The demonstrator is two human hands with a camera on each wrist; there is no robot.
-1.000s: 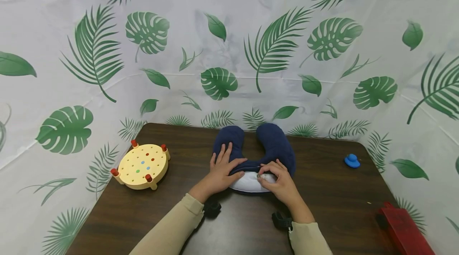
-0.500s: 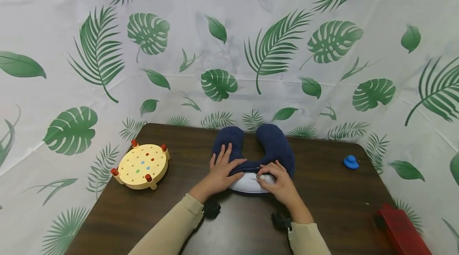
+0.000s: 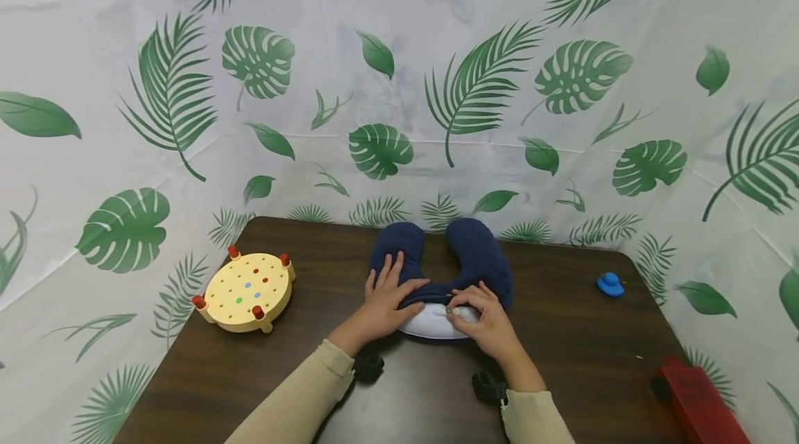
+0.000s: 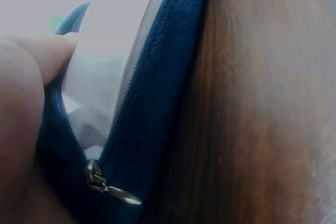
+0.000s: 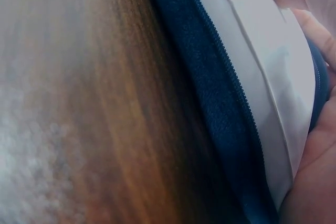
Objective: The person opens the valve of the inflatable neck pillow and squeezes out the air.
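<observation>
A navy U-shaped neck pillow (image 3: 483, 260) lies on the table, its curved end toward me. The cover's zipper (image 4: 136, 69) gapes and bares the white inner cushion (image 3: 431, 325); the metal zipper pull (image 4: 123, 194) sits at the opening's left end. My left hand (image 3: 383, 305) rests spread on the pillow's left side, its thumb at the opening's far edge. My right hand (image 3: 490, 322) is over the opening's right part, thumb and forefinger pinching a small dull-coloured thing (image 3: 449, 310) over the white cushion; I cannot tell what it is.
A round yellow pegboard toy (image 3: 250, 291) with red-tipped legs stands at the left. On the right lies a small blue hat-shaped piece (image 3: 610, 284), and a red box-like object (image 3: 702, 399) is at the near right edge. A leaf-print cloth (image 3: 399, 83) hangs behind the table.
The head view has tilted slightly, so everything appears a little lower. Both hands keep their places on the pillow, and the right fingertips still pinch.
</observation>
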